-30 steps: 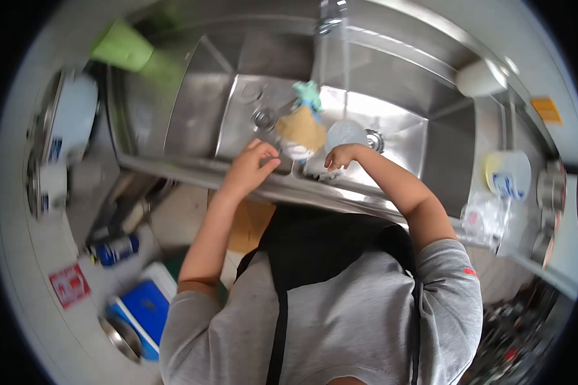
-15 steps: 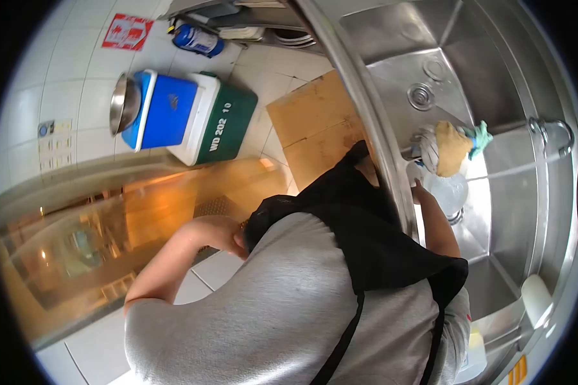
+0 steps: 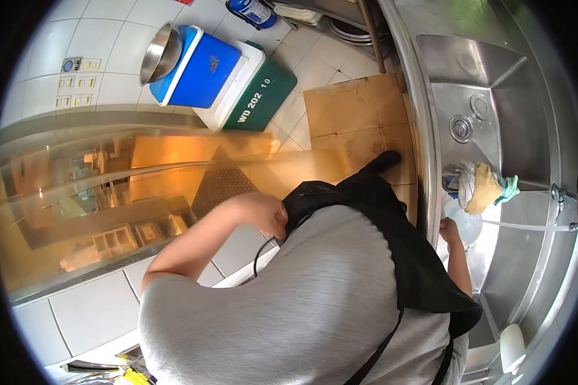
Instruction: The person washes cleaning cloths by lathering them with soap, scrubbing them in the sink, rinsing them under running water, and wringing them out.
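My left hand (image 3: 268, 215) is bent in at the side of the black apron (image 3: 359, 199), fingers curled inward. A thin black cord (image 3: 257, 260) loops down from just below it; whether the fingers hold cord or apron is hidden. Over the front rim of the sink (image 3: 456, 151), my right hand (image 3: 449, 231) has its fingers curled beside a rounded translucent thing (image 3: 469, 224) in the basin. What those fingers grip, if anything, cannot be made out. Just beyond lie bunched cloths: a grey one (image 3: 467, 183), a tan one (image 3: 483, 189) and a green one (image 3: 510, 188).
A tap (image 3: 562, 192) and a pale hose (image 3: 533, 226) are along the sink's far side. Cardboard (image 3: 347, 106) covers the floor near a green cooler box (image 3: 266, 96) and a blue cooler box (image 3: 202, 70) bearing a metal bowl (image 3: 162, 54). A glass-like panel (image 3: 109, 167) stands at left.
The view has turned: the sink appears farther right and lower, the coolers farther right and higher. More of my left hand shows beside the apron. My right hand remains at the sink rim.
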The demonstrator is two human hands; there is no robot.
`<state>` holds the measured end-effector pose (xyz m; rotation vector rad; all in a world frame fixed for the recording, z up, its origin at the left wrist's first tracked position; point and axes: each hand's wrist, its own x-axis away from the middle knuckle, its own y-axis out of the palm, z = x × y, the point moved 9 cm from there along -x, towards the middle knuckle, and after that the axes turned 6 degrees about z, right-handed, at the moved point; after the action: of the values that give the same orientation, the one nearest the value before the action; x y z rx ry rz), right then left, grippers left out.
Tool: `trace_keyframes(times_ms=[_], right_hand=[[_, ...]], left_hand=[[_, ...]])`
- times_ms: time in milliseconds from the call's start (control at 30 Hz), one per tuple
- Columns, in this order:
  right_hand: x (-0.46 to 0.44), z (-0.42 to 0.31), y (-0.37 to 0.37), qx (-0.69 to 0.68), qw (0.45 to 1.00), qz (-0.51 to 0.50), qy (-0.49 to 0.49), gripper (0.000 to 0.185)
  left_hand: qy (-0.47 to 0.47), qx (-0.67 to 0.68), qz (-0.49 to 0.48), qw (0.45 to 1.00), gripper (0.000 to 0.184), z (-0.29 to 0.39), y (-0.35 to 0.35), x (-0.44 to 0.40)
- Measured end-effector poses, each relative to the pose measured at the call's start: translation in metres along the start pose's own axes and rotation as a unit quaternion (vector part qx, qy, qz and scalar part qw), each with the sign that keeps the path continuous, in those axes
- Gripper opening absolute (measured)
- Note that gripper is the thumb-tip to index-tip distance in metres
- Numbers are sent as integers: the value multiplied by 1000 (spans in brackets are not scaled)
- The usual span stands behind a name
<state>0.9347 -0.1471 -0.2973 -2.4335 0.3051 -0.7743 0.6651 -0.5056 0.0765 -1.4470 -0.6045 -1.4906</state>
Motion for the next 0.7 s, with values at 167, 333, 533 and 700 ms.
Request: trace_keyframes(times_ms=[167,333,533,700], right_hand=[[28,-15,-37,-95,989,31,109,11],[52,-60,-75,-237,966,53,90,19],[123,-134,-196,-386,914,121,36,19],[192,-168,-283,-429,857,275,-69,24]], left_hand=[[146,-99,176,968,15,40,-80,3],[339,-120,236,903,13,115,-87,-32],[284,-247,245,894,18,174,-74,-105],[142,-327,162,920,27,160,-75,-187]])
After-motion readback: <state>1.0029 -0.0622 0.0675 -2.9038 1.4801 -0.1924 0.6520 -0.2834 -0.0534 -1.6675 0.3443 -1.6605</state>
